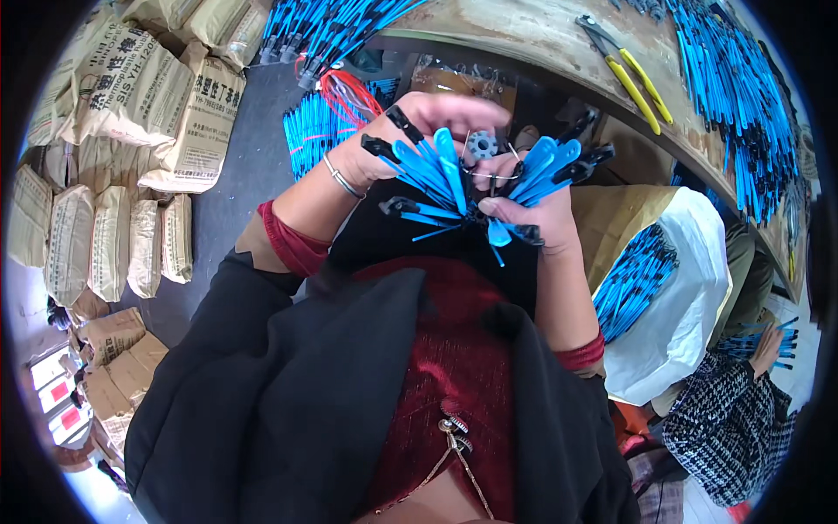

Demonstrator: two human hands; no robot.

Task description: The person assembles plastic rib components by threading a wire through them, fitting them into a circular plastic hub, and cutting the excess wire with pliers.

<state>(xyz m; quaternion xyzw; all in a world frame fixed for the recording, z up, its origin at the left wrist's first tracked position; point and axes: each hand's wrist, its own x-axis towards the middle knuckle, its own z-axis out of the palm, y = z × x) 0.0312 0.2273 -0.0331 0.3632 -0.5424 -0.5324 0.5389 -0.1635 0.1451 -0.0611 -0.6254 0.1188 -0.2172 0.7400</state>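
Note:
My right hand (548,214) is closed on a fan of blue plastic strips (447,166) with black ends, its thumb pressed at their middle. The strips spread outward on both sides, some lying across my left wrist. A grey notched disc (482,146) shows among my fingers, and a thin wire ring (496,176) loops just below it. My left hand (445,112) arches over the far side of the disc. Its fingers are stretched out and slightly blurred; the strips hide its thumb.
Yellow-handled pliers (635,83) lie on the wooden bench (515,26) ahead, beside a heap of blue strips (733,96). A white-lined sack (698,288) of strips stands to my right, near a co-worker's hand (768,349). Paper sacks (113,87) are piled at left.

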